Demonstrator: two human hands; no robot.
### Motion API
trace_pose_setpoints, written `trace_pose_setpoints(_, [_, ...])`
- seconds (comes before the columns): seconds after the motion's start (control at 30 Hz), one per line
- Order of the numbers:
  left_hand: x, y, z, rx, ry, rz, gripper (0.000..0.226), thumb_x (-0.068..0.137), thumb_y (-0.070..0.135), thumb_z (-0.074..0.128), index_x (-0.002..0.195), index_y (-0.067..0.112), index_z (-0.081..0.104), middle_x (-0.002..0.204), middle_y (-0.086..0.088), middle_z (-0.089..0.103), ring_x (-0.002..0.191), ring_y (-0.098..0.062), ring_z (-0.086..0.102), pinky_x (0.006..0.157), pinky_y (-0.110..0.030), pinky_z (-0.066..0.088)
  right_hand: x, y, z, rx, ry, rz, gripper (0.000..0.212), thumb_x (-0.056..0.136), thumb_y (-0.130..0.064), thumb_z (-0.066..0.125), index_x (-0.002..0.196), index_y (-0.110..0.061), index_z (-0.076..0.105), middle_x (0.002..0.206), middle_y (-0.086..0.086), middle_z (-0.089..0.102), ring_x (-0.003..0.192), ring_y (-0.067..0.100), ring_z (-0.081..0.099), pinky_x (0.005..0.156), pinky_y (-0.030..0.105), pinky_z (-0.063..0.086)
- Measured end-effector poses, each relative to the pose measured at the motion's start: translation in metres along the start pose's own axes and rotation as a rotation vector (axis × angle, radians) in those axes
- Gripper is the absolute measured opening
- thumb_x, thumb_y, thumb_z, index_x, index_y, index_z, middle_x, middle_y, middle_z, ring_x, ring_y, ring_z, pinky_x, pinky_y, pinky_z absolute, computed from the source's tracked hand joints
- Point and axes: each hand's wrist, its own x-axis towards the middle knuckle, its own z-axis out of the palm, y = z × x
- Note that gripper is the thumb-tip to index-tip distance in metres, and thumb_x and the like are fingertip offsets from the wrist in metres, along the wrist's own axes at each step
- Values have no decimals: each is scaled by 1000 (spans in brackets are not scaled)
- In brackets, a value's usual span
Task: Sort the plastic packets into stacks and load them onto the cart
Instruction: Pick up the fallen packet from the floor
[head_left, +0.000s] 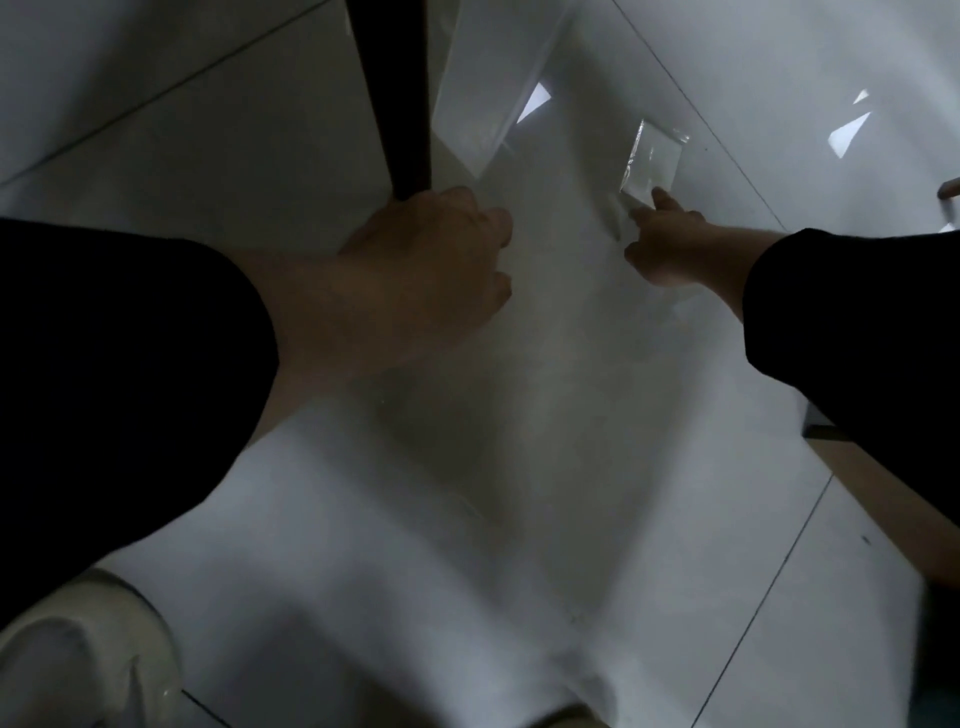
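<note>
A small clear plastic packet lies on the white tiled floor. My right hand reaches out to it, its forefinger stretched onto the packet's near corner. A larger clear packet lies flat on the floor further back, beside a black leg. My left hand has its fingers curled over the top edge of a big, blurry translucent plastic sheet or packet that hangs down toward me. No cart is clearly in view.
A black furniture leg stands just beyond my left hand. A wooden edge runs along the right side. My white shoe is at the lower left. Bright light reflections show on the tiles at the upper right.
</note>
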Motion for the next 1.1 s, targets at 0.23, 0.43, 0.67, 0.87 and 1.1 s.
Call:
trace_pose_setpoints(0.23, [9,-10,6,-15,-32,-15,40,95,44,56,129,23,58,130,-9,55,122,-39,54,100,-47,49,11,-4,3,25,80,23,56,97,-5,43,152,-1,30,153,20,29,135,44,35,112,44,33])
trace_pose_setpoints(0.43, [9,-4,-8,-25,-27,-12,40,98,43,54,131,21,56,135,-10,54,125,-38,53,101,-46,48,-7,-16,15,42,164,62,48,92,-5,44,139,-1,43,141,14,38,125,42,39,102,53,39])
trace_pose_setpoints(0.67, [-3,-4,-31,-49,-20,-27,39,99,39,53,134,20,54,141,-11,51,130,-37,50,103,-44,44,-36,-40,7,186,214,-147,22,91,-15,35,94,-3,53,123,24,52,118,43,50,101,49,46])
trace_pose_setpoints(0.87, [-15,-8,-48,-95,6,-60,40,100,36,54,136,19,55,142,-12,52,127,-36,54,98,-40,45,-51,-64,-11,225,275,-174,29,96,-10,38,109,5,60,133,25,51,125,41,49,106,43,44])
trace_pose_setpoints(1.1, [-39,-23,-52,-159,36,-51,41,100,37,53,136,17,54,144,-14,51,128,-36,53,105,-43,46,-82,-91,-27,248,370,-221,37,102,-16,43,130,3,60,140,22,52,131,37,46,107,36,36])
